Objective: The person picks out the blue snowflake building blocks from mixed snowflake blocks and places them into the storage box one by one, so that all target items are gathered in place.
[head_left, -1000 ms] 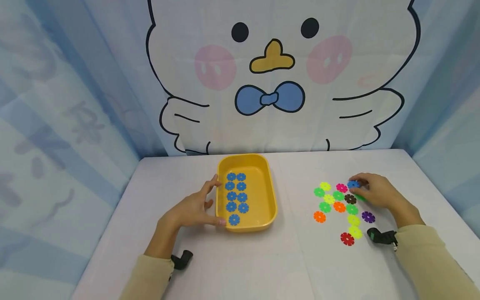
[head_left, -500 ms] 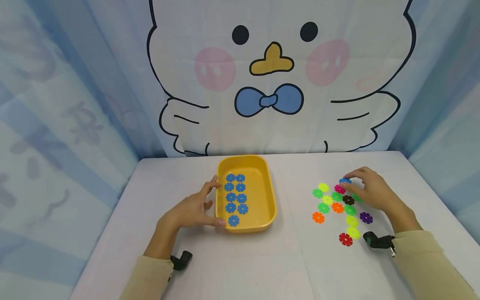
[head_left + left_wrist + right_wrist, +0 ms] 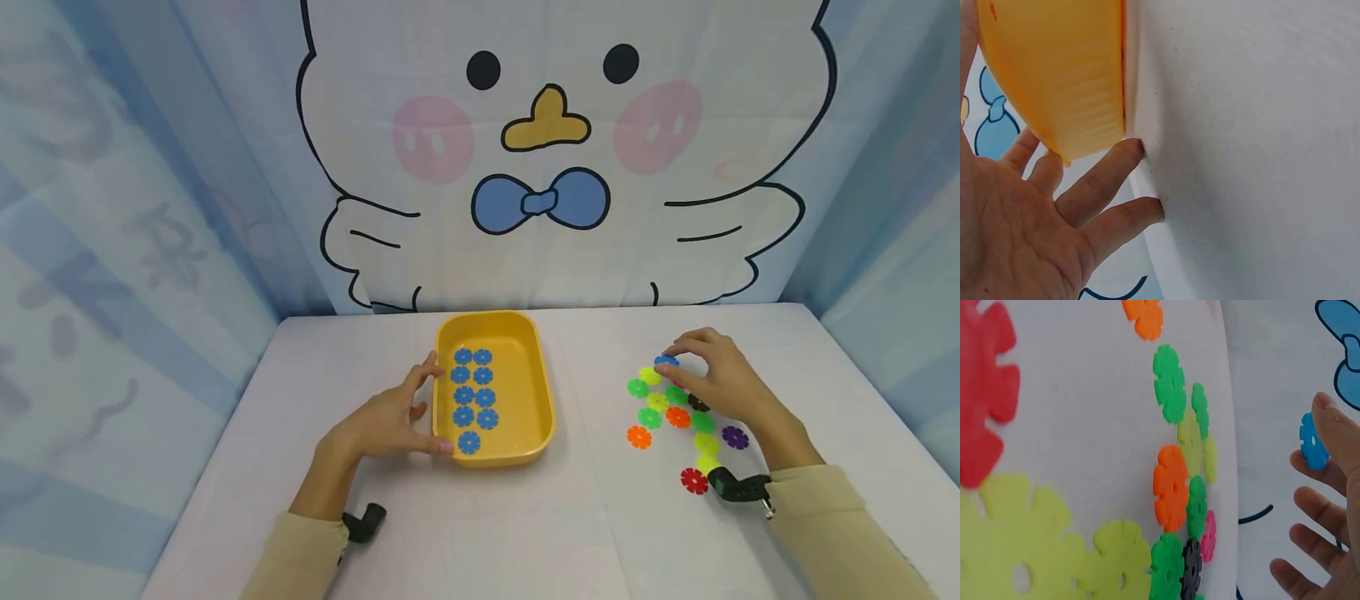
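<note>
My right hand [image 3: 723, 379] is raised over the scattered pieces and pinches a blue flower-shaped plastic disc [image 3: 1314, 442] between thumb and index finger. Its other fingers are spread loosely. My left hand [image 3: 382, 421] lies along the left side of a yellow tray [image 3: 536, 400]. Its thumb and index fingertip touch the rim, and the remaining fingers spread outward, two of them reaching the tabletop in the left wrist view. Inside the tray, several blue flower discs [image 3: 464, 395] form two columns along the left half.
Loose flower discs lie flat on the white table [image 3: 540, 533] at right: green [image 3: 649, 417], orange [image 3: 639, 437], yellow [image 3: 706, 443], purple [image 3: 735, 437] and red [image 3: 693, 481]. A black one [image 3: 1192, 569] is partly covered by my hand in the head view. A printed curtain [image 3: 540, 267] hangs behind.
My right hand has moved left and slightly away from me, carrying the blue disc over the pink and yellow pieces. The left hand and tray have stayed in place.
</note>
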Demonstrator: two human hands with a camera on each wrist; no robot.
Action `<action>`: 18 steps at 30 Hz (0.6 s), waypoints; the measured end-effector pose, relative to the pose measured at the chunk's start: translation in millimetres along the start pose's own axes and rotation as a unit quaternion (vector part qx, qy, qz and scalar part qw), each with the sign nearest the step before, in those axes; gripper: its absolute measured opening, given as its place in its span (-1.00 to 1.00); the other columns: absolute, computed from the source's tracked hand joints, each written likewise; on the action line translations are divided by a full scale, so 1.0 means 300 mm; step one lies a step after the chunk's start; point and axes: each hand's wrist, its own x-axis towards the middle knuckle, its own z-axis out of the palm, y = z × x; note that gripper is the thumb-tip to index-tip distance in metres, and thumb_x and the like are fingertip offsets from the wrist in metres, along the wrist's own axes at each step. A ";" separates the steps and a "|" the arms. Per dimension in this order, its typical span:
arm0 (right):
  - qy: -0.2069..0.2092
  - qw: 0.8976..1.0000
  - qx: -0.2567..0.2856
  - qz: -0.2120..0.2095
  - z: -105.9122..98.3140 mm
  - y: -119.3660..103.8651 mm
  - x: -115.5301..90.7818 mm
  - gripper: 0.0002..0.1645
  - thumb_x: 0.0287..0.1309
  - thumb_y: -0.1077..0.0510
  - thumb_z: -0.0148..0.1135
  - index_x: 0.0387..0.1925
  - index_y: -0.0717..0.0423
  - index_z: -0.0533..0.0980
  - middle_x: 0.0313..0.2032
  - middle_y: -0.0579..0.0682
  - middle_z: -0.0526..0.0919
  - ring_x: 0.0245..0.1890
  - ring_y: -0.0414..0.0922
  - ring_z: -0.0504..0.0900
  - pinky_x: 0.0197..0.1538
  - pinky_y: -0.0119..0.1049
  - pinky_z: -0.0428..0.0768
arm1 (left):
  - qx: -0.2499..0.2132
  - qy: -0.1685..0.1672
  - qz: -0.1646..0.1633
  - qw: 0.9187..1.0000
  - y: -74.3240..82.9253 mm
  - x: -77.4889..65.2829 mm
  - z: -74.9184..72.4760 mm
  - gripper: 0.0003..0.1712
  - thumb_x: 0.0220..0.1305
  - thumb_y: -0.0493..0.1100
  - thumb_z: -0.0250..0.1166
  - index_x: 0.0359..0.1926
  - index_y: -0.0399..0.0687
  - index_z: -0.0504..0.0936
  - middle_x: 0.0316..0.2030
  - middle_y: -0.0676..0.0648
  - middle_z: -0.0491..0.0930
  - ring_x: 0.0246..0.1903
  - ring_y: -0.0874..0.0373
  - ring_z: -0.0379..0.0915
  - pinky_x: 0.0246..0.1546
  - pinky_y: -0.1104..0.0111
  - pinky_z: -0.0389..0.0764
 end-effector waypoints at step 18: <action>-0.001 0.997 0.046 -0.056 0.070 -0.116 0.042 -0.66 0.29 -0.06 0.41 -0.07 0.09 0.69 0.20 0.18 0.48 0.27 0.26 0.32 0.23 0.38 0.41 | -0.005 0.001 0.003 1.000 0.000 0.004 0.007 0.36 -0.14 0.35 0.64 0.57 0.37 0.00 0.64 0.21 -0.24 0.33 -0.09 0.47 0.36 -0.05 0.45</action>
